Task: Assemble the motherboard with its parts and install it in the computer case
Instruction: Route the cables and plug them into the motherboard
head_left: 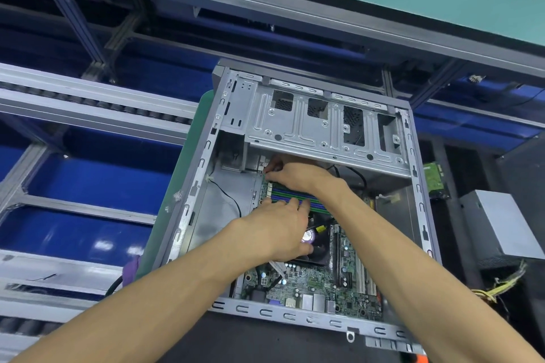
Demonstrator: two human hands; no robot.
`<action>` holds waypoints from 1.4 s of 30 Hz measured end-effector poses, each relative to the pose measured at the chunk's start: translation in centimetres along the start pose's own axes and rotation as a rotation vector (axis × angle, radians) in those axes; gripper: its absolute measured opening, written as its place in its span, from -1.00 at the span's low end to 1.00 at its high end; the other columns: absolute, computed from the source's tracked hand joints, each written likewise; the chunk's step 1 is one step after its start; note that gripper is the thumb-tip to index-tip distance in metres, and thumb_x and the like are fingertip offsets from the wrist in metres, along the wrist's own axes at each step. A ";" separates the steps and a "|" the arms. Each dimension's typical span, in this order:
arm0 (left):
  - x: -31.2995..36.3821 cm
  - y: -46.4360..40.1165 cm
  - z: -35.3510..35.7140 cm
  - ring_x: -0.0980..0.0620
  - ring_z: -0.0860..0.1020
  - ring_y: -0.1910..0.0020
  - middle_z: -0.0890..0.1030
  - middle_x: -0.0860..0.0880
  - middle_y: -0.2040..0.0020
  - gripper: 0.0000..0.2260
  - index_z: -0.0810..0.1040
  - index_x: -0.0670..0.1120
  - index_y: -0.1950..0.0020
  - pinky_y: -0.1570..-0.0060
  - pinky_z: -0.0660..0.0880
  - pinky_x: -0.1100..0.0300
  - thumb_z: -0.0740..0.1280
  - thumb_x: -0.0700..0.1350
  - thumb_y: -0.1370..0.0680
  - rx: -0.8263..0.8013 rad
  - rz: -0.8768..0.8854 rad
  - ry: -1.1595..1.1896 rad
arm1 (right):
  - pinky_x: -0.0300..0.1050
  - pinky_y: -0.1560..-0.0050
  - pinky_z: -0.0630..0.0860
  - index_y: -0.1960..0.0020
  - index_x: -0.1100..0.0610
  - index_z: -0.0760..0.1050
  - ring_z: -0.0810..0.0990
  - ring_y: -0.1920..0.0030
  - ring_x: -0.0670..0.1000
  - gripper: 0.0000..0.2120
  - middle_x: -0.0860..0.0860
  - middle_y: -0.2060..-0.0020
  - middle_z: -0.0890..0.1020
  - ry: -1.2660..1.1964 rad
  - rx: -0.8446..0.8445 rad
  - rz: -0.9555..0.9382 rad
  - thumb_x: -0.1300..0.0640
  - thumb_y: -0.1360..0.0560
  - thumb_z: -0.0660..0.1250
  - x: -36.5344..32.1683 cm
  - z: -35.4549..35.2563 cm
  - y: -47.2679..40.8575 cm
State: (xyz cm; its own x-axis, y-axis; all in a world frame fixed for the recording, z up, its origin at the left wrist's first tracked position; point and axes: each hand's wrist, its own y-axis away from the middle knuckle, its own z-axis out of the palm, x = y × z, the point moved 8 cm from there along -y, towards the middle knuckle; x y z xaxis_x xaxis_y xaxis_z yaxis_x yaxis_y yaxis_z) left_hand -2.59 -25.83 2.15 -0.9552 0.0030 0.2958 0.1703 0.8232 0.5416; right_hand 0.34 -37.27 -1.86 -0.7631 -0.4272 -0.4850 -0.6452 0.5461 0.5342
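Head view. The motherboard [312, 283] lies flat inside the open computer case [295, 115], under its drive cage. My left hand [283, 230] rests over the fan near the memory slots [292, 196], fingers fairly straight. My right hand [295, 171] pinches at the far corner of the board; what it grips I cannot tell. Judgement: the board is stiff, light and fragile, so hold it by the edges, never by the chips. No writing is legible. A power supply [498, 224] sits right of the case.
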 end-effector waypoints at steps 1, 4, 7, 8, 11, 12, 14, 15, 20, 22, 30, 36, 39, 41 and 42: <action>0.0 0.0 0.0 -0.21 0.37 -0.43 0.32 -0.21 -0.49 -0.21 -0.04 -0.20 -0.63 -0.42 0.26 -0.14 0.24 0.21 -0.62 0.000 0.000 -0.003 | -0.45 0.26 0.27 -0.20 0.05 0.56 0.51 0.01 -0.07 -0.80 -0.11 0.06 0.56 -0.001 0.019 -0.015 0.03 -0.61 0.33 0.0 0.0 0.1; -0.1 0.0 -0.1 -0.22 0.38 -0.42 0.33 -0.20 -0.48 -0.23 0.00 -0.20 -0.61 -0.41 0.25 -0.14 0.24 0.21 -0.62 -0.004 -0.004 -0.001 | -0.55 0.28 0.27 -0.21 0.02 0.59 0.52 -0.01 -0.10 -0.80 -0.10 0.00 0.59 -0.015 0.069 -0.038 0.02 -0.62 0.33 0.2 -0.1 0.3; 0.0 0.0 -0.1 -0.22 0.38 -0.42 0.32 -0.20 -0.49 -0.23 -0.01 -0.20 -0.62 -0.42 0.26 -0.15 0.23 0.20 -0.63 -0.008 0.000 -0.007 | -0.55 0.19 0.33 -0.31 0.10 0.56 0.58 -0.09 -0.03 -0.69 0.00 -0.05 0.62 -0.073 0.050 0.012 -0.04 -0.66 0.25 0.4 -0.7 0.5; 0.0 0.0 -0.2 -0.22 0.38 -0.42 0.31 -0.20 -0.50 -0.23 -0.03 -0.20 -0.62 -0.42 0.26 -0.15 0.23 0.20 -0.63 -0.005 0.004 -0.011 | -0.44 0.01 0.35 -0.39 0.14 0.50 0.55 -0.25 0.04 -0.62 0.07 -0.22 0.61 -0.124 0.014 0.037 -0.04 -0.69 0.20 0.4 -0.9 0.5; 0.0 0.0 -0.2 -0.21 0.37 -0.43 0.30 -0.20 -0.51 -0.23 -0.04 -0.20 -0.63 -0.42 0.25 -0.15 0.23 0.20 -0.63 -0.009 0.006 -0.008 | -0.23 -0.15 0.28 -0.50 0.17 0.39 0.39 -0.46 0.11 -0.58 0.12 -0.45 0.46 -0.150 -0.048 0.051 -0.01 -0.72 0.15 0.3 -1.1 0.5; 0.0 0.0 -0.2 -0.21 0.37 -0.43 0.31 -0.20 -0.51 -0.23 -0.04 -0.20 -0.63 -0.42 0.25 -0.15 0.23 0.20 -0.63 -0.010 0.007 -0.009 | -0.20 -0.08 0.29 -0.46 0.15 0.43 0.44 -0.40 0.11 -0.61 0.11 -0.38 0.52 -0.099 -0.030 0.039 0.00 -0.70 0.18 0.4 -1.2 0.4; 0.1 0.0 -0.2 -0.21 0.37 -0.43 0.32 -0.20 -0.50 -0.24 -0.02 -0.20 -0.63 -0.43 0.25 -0.15 0.23 0.20 -0.63 -0.006 0.006 -0.011 | -0.27 0.07 0.25 -0.33 0.07 0.54 0.53 -0.17 0.04 -0.71 0.00 -0.09 0.58 0.001 0.025 0.010 -0.01 -0.66 0.26 0.3 -1.0 0.5; 0.0 0.0 -0.2 -0.21 0.37 -0.43 0.33 -0.20 -0.49 -0.24 -0.01 -0.20 -0.62 -0.43 0.25 -0.15 0.23 0.20 -0.63 -0.005 0.004 -0.008 | -0.29 0.06 0.25 -0.26 0.05 0.56 0.53 -0.10 -0.01 -0.75 -0.06 -0.01 0.55 0.017 0.046 -0.007 0.00 -0.64 0.30 0.3 -0.7 0.5; 0.0 -0.1 -0.1 -0.21 0.39 -0.41 0.36 -0.20 -0.46 -0.25 0.02 -0.20 -0.61 -0.40 0.26 -0.14 0.24 0.20 -0.62 -0.002 0.002 -0.010 | -0.30 0.11 0.33 -0.17 0.04 0.60 0.51 0.01 -0.10 -0.82 -0.13 0.07 0.56 -0.002 0.075 -0.053 0.05 -0.60 0.35 0.2 -0.3 0.1; -0.1 -0.1 -0.1 -0.20 0.39 -0.41 0.36 -0.19 -0.45 -0.25 0.02 -0.19 -0.62 -0.41 0.25 -0.14 0.25 0.20 -0.62 0.001 -0.002 -0.005 | -0.27 0.04 0.34 -0.16 0.03 0.61 0.52 0.01 -0.10 -0.83 -0.12 0.05 0.59 0.005 0.084 -0.057 0.05 -0.60 0.35 0.0 -0.2 0.1; -0.1 -0.1 -0.1 -0.20 0.38 -0.42 0.35 -0.20 -0.47 -0.25 0.02 -0.19 -0.62 -0.42 0.25 -0.15 0.25 0.20 -0.62 0.006 0.001 -0.010 | -0.27 -0.04 0.32 -0.13 -0.02 0.58 0.50 0.01 -0.11 -0.88 -0.16 0.06 0.56 -0.007 0.085 -0.038 0.04 -0.61 0.33 0.1 -0.4 -0.1; 0.0 -0.1 -0.2 -0.20 0.38 -0.42 0.35 -0.19 -0.47 -0.25 0.04 -0.19 -0.61 -0.44 0.24 -0.16 0.25 0.20 -0.62 0.011 0.008 -0.015 | -0.17 -0.13 0.46 -0.15 0.03 0.59 0.57 -0.06 -0.04 -0.85 -0.09 0.01 0.61 0.046 0.067 -0.051 0.06 -0.59 0.34 0.1 -0.2 0.0; 0.0 0.0 -0.2 -0.20 0.40 -0.40 0.38 -0.19 -0.43 -0.29 0.10 -0.19 -0.59 -0.42 0.25 -0.16 0.26 0.19 -0.62 0.014 0.007 -0.015 | -0.11 -0.15 0.51 -0.15 0.07 0.60 0.57 -0.04 -0.01 -0.83 -0.03 -0.02 0.64 0.095 0.082 -0.078 0.08 -0.59 0.33 -0.3 -0.2 0.2; 0.0 0.0 -0.3 -0.20 0.42 -0.37 0.41 -0.18 -0.41 -0.33 0.15 -0.19 -0.56 -0.40 0.27 -0.15 0.26 0.18 -0.62 0.019 0.007 -0.015 | -0.11 -0.03 0.51 -0.09 0.08 0.60 0.56 0.02 0.00 -0.87 -0.02 0.04 0.63 0.155 0.115 -0.113 0.10 -0.59 0.32 -0.7 -0.2 0.4; 0.0 0.0 -0.3 -0.20 0.43 -0.37 0.41 -0.18 -0.40 -0.33 0.16 -0.19 -0.55 -0.40 0.28 -0.14 0.27 0.18 -0.62 0.019 0.007 -0.015 | -0.13 0.02 0.49 -0.05 0.08 0.59 0.55 0.05 0.00 -0.89 -0.03 0.07 0.61 0.184 0.131 -0.126 0.10 -0.59 0.31 -0.9 -0.2 0.5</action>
State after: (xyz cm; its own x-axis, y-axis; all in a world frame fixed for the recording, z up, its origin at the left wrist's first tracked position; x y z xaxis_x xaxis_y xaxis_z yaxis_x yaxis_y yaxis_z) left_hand -2.52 -26.03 2.41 -0.9576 0.0178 0.2874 0.1728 0.8339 0.5242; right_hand 0.70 -36.77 -0.99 -0.6783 -0.6156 -0.4013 -0.7348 0.5634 0.3778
